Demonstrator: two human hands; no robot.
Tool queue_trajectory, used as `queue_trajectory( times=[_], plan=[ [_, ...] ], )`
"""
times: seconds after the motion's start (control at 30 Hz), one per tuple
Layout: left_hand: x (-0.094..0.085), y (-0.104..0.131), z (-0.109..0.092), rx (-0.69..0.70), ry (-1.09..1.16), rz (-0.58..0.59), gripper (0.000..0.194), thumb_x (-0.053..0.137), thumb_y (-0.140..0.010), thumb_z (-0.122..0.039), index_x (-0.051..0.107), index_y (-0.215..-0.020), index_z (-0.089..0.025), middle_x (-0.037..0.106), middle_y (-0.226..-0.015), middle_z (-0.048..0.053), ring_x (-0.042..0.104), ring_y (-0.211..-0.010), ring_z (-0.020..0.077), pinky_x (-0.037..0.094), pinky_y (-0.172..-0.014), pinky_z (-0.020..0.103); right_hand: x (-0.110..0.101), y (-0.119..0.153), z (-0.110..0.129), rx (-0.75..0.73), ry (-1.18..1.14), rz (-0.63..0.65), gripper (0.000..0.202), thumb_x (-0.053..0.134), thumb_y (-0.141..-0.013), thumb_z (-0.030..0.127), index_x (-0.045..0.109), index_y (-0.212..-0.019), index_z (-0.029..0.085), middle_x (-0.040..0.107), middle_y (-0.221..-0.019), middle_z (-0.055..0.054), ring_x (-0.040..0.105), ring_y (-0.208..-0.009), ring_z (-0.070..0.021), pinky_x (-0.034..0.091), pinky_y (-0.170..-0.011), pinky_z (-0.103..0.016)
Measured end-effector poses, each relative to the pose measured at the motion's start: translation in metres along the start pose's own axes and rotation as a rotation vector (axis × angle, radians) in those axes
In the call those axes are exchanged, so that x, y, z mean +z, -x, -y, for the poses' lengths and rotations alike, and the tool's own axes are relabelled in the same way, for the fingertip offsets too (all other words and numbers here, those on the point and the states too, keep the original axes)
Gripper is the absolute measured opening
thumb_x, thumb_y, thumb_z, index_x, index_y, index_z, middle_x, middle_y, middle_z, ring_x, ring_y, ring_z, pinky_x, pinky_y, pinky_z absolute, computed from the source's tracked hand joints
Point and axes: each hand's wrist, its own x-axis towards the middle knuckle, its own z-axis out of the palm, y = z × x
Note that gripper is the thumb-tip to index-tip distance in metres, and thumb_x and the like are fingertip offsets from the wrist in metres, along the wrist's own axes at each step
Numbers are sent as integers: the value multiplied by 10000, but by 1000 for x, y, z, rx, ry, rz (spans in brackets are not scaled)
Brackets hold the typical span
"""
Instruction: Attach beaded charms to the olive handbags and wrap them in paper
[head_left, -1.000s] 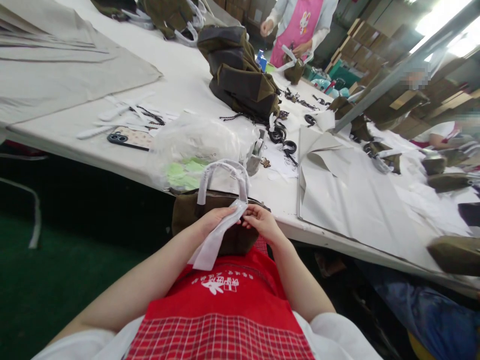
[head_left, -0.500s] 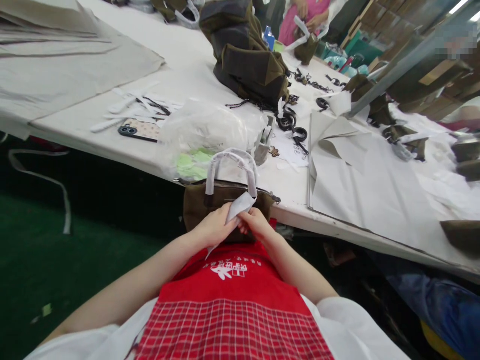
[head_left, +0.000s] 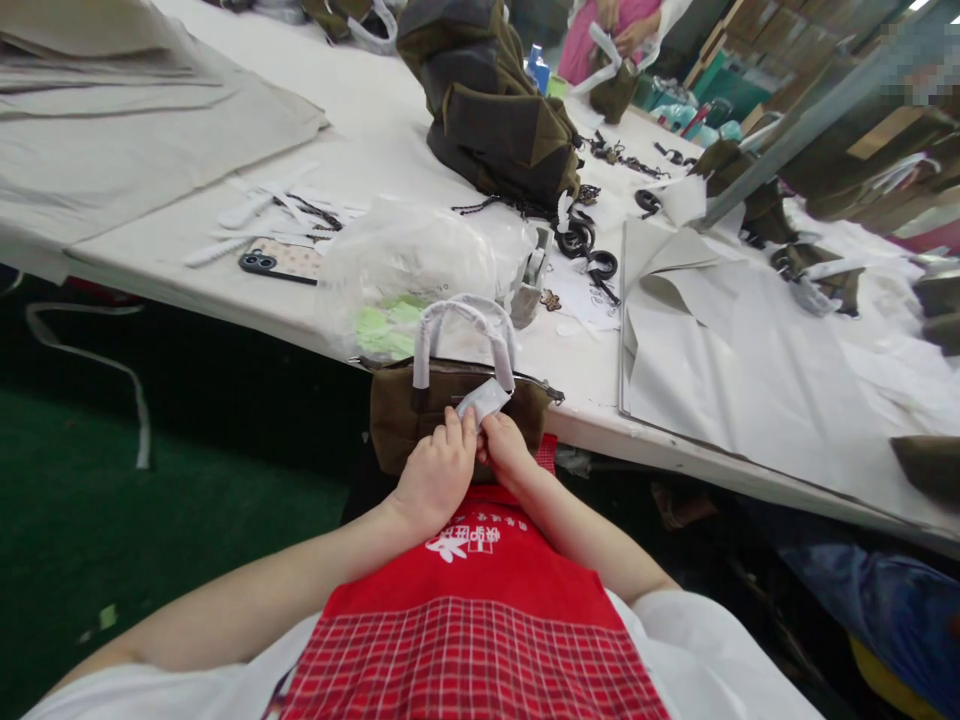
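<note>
A small olive-brown handbag (head_left: 405,415) stands on my lap against the table edge, its two handles (head_left: 465,318) wrapped in white foam. My left hand (head_left: 437,472) and my right hand (head_left: 504,450) meet in front of the bag, both pinching a white strip of wrapping (head_left: 484,401) that runs up to the right end of the near handle. Most of the strip is hidden behind my fingers.
On the white table (head_left: 360,150) lie a clear plastic bag with green pieces (head_left: 405,275), a phone (head_left: 281,262), black rings (head_left: 589,255), grey paper sheets (head_left: 720,350), a pile of dark bags (head_left: 495,120). A person in a pink apron (head_left: 600,40) works at the far end.
The long white strip that hung down over my apron has been gathered up short between my fingers. My hands have closed together in front of the bag.
</note>
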Motion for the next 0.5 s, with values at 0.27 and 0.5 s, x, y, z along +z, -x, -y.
queue_trajectory(
  times=[0.27, 0.5],
  plan=[
    [0, 3, 3, 109, 27, -17, 479, 331, -938, -159, 436, -1405, -156, 448, -1433, 248, 619, -1051, 298, 499, -829, 418, -5, 1, 6, -28, -151, -24, 410, 634, -720, 581, 502, -707, 193, 444, -437, 61, 367, -350, -82, 256, -339, -208],
    [-3, -17, 44, -253, 950, 60, 481, 386, -929, -505, 609, -1133, -130, 719, -982, 117, 663, -908, 254, 494, -822, 372, -10, -1, 4, -120, -87, 10, 464, 648, -718, 634, 499, -701, 195, 385, -399, 95, 285, -328, -60, 180, -334, -200]
  ],
)
